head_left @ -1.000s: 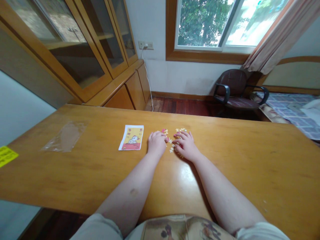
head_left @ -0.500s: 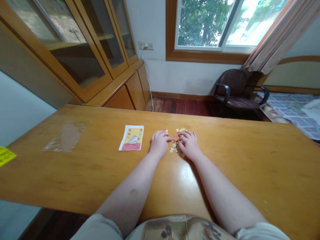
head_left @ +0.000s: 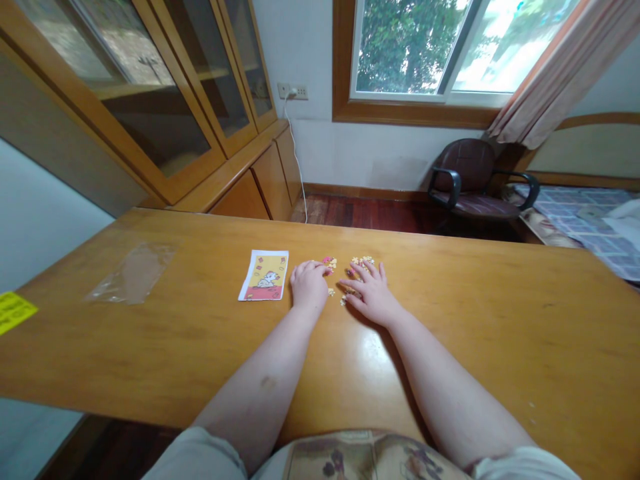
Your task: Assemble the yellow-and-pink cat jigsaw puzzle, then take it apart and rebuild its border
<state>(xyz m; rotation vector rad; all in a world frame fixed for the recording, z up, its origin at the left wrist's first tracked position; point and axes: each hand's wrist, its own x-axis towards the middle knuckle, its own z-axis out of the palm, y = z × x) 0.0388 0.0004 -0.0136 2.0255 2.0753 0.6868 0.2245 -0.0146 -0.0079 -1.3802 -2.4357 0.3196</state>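
Observation:
Small jigsaw puzzle pieces (head_left: 363, 260) in yellow, pink and white lie on the wooden table (head_left: 200, 360) between and under both hands. My left hand (head_left: 309, 287) rests palm down at the left side of the pieces, fingers stretched forward and apart from the thumb side; a small pink and yellow cluster (head_left: 329, 262) shows just beyond its fingertips. Over the right part of the pieces, my right hand (head_left: 373, 293) lies with its fingers spread, covering some of them. Left of my left hand is a picture card (head_left: 265, 277) with a white cartoon animal on yellow and pink.
A clear plastic bag (head_left: 137, 273) lies flat on the table's left part, near a yellow label (head_left: 16, 312) at the left edge. Beyond the table stand a glass-door cabinet (head_left: 220, 153), an office chair (head_left: 467, 180) and a bed (head_left: 590, 220).
My left hand has slid a little left, away from my right hand, uncovering more pieces. My right hand's fingers have spread wider and reach slightly left. The gap between the hands has grown.

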